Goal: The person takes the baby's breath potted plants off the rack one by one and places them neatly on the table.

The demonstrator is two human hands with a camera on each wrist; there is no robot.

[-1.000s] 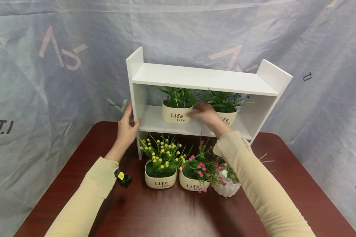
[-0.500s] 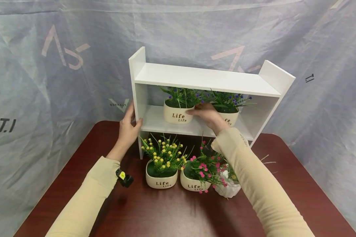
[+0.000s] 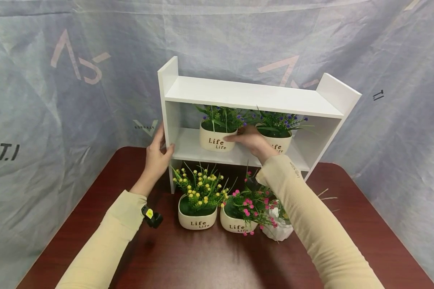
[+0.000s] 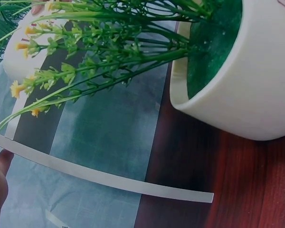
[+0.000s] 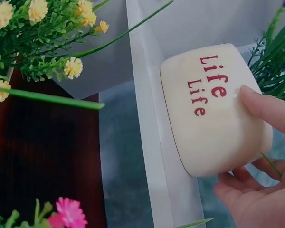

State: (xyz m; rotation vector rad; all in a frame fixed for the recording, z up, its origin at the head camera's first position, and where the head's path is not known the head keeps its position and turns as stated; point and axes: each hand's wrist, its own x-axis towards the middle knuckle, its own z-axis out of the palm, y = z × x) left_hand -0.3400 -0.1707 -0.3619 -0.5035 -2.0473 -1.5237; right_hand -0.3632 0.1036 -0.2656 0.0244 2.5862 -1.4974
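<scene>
My right hand (image 3: 251,140) grips the right end of a cream flowerpot (image 3: 207,138) marked "Life", its thumb across the front and its fingers behind. In the right wrist view this flowerpot (image 5: 204,133) stands on the middle board of a white shelf (image 3: 246,93); purple-flowered greenery rises from it. My left hand (image 3: 157,156) holds the shelf's left side panel (image 3: 169,116), thumb at the front edge and fingers on the outer side. A second purple-flowered pot (image 3: 283,142) stands on the same board to the right, partly hidden by my right hand.
In front of the shelf, on the dark red table (image 3: 188,261), stand a yellow-flowered pot (image 3: 197,221), a pink-flowered pot (image 3: 233,224) and a white crumpled-looking pot (image 3: 278,232), partly under my right forearm. Grey printed cloth (image 3: 105,40) hangs behind and at both sides.
The held flowerpot has turned and shifted very slightly left, and my right thumb reaches a bit farther over its front. My left hand keeps its place on the side panel.
</scene>
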